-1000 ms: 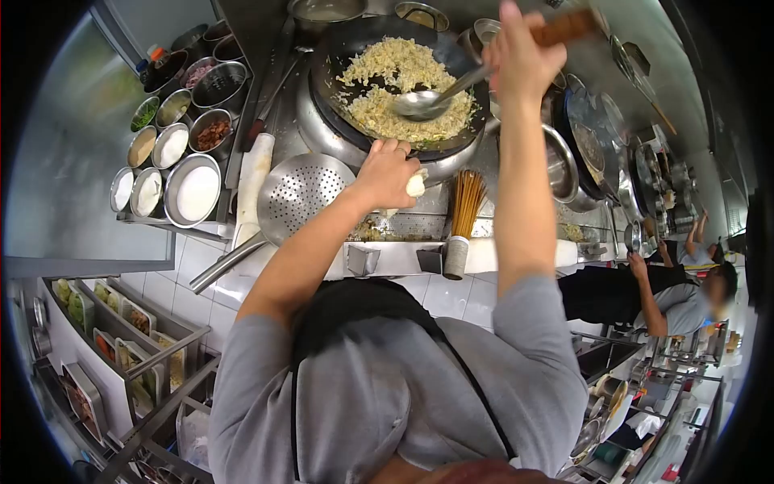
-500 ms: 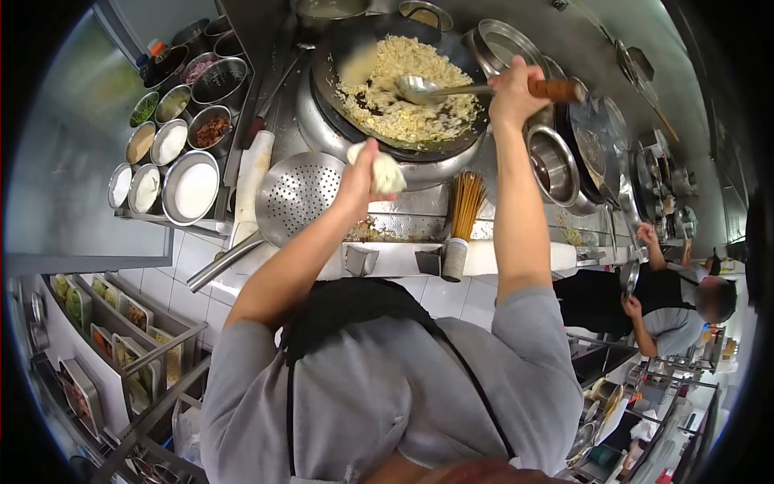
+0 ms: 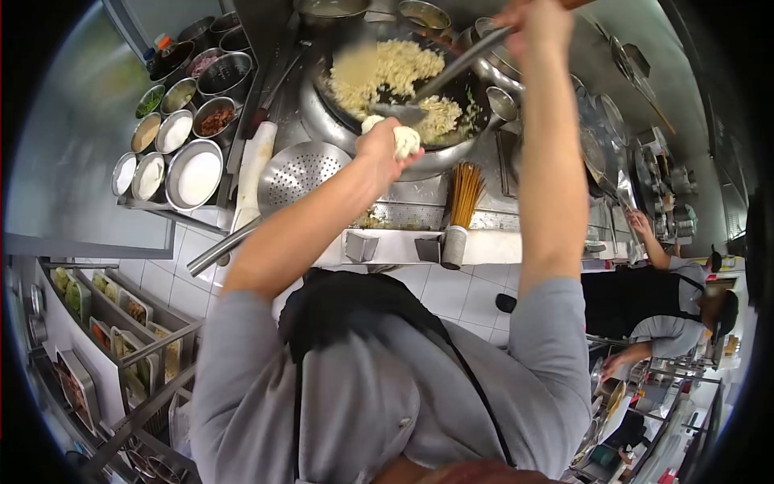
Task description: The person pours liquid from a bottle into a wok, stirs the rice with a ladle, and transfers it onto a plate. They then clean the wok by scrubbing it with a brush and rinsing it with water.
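My left hand (image 3: 380, 149) is closed round a pale cloth (image 3: 406, 140) at the near rim of the dark wok (image 3: 477, 121). Raised at the upper right, my right hand (image 3: 542, 31) is blurred but wrapped round the handle of a long metal ladle (image 3: 468, 60). The ladle's bowl rests low in the wok, close to my left hand. Yellowish fried rice (image 3: 407, 66) with green bits lies in the wok, parted by a dark bare strip. Part of the near rim is hidden behind my left hand and the cloth.
A perforated strainer (image 3: 300, 173) lies left of my left forearm. Metal bowls of ingredients, one with white powder (image 3: 197, 179), stand at the left. A bamboo brush (image 3: 465, 198) stands at the counter's front edge. A co-worker (image 3: 669, 302) is at the right.
My right hand has risen and moved away, and the ladle bowl has come toward the near rim. The cloth hand has moved right, to the rim. The rice has been parted.
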A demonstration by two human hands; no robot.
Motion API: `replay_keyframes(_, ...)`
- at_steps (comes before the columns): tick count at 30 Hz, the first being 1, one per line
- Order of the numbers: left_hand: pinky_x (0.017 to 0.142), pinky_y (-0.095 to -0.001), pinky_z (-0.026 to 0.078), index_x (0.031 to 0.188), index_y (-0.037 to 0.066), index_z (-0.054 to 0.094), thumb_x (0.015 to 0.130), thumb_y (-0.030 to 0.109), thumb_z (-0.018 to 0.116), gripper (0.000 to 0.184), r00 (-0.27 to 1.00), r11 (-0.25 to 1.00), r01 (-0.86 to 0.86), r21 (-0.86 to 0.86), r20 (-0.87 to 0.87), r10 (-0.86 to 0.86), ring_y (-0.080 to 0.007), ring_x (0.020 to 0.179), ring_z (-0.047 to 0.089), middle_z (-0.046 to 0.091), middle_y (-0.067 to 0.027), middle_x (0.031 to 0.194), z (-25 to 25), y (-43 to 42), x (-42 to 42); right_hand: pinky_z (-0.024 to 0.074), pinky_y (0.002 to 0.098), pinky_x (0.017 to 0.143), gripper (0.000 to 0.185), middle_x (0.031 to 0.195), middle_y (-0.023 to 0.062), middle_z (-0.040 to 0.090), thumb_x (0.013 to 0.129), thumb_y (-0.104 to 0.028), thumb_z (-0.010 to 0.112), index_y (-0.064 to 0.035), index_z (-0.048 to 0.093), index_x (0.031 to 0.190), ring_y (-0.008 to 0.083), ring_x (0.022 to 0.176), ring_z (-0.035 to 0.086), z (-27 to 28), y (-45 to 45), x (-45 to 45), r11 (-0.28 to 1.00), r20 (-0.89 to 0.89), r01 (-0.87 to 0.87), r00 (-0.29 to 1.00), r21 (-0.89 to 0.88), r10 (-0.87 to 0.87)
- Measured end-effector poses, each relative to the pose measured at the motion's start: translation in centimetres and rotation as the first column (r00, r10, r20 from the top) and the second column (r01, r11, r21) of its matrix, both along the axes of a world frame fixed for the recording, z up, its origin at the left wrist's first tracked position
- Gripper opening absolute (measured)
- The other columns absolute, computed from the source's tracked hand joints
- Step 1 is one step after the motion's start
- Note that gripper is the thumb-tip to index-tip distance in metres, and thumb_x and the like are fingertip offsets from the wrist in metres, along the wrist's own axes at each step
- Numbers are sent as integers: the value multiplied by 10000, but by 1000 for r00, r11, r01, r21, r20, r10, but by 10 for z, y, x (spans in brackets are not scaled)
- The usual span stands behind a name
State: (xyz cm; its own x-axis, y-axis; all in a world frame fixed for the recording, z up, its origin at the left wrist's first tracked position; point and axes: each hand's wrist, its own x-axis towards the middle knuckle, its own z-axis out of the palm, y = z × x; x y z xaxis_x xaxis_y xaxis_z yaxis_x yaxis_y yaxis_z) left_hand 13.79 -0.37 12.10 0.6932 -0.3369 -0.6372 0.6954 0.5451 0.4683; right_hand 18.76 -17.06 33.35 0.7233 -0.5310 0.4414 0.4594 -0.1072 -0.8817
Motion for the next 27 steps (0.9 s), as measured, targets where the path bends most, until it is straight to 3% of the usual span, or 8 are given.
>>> replay_keyframes(2,578,-370,551,937,104,544,917,160,509,69,994,995,91,-49,-50,-93,-203,715,589,606,-63,816,47,22,-35,239,267,327,281,507,-71,353,889,-210,651,-146,445,709,87,357,319,57,23,-46,967,95,-218,974,134,207)
replay_keyframes(6,499,-388,498,1025,76,558,894,134,559,143,999,997,51,-63,10,-50,-245,734,650,641,-115,879,-9,26,-25,339,299,322,163,532,-21,423,868,-89,650,-106,490,840,141,358,404,-15,44,-22,980,118,167,977,110,-180)
replay_keyframes(9,501,-352,477,974,118,539,897,149,525,84,998,995,12,-101,69,-5,-228,701,621,609,-74,812,-68,34,-59,375,333,325,187,534,37,442,854,-95,669,-71,483,843,169,364,439,-12,26,1,980,265,64,958,187,-113)
replay_keyframes(11,489,-349,475,985,123,532,922,158,505,77,999,999,30,24,11,-30,-240,717,638,614,-77,817,-49,57,-107,363,333,321,184,529,28,434,862,-118,668,-62,493,846,169,356,419,41,24,-8,969,59,190,978,157,-201)
replay_keyframes(15,441,-343,483,897,112,535,893,141,528,31,990,989,61,-137,-117,-78,-207,610,595,609,-73,778,41,53,-70,293,287,316,201,499,-38,388,873,-128,650,-92,500,744,127,348,341,85,25,-47,994,54,-38,998,103,33)
replay_keyframes(21,448,-348,503,894,92,559,849,121,564,53,983,980,144,-139,131,-126,-231,678,660,626,-88,787,-92,28,-63,327,312,331,256,483,-7,385,856,-155,679,-83,478,713,157,350,397,10,35,-19,985,196,146,967,94,-162)
replay_keyframes(25,441,-369,487,1016,129,534,783,70,546,241,978,971,201,-132,-25,-206,-268,713,653,627,-109,871,-54,63,-116,342,316,335,212,519,-6,416,846,-151,687,-80,500,775,143,357,397,46,30,-34,991,14,129,991,39,-130)
replay_keyframes(27,412,-313,391,884,160,547,850,147,554,37,998,987,24,-157,-52,-33,-207,619,598,616,-53,796,-3,42,-87,339,306,335,213,521,-15,415,846,-148,691,-81,500,779,131,359,389,52,43,-48,993,-11,116,993,-4,-116)
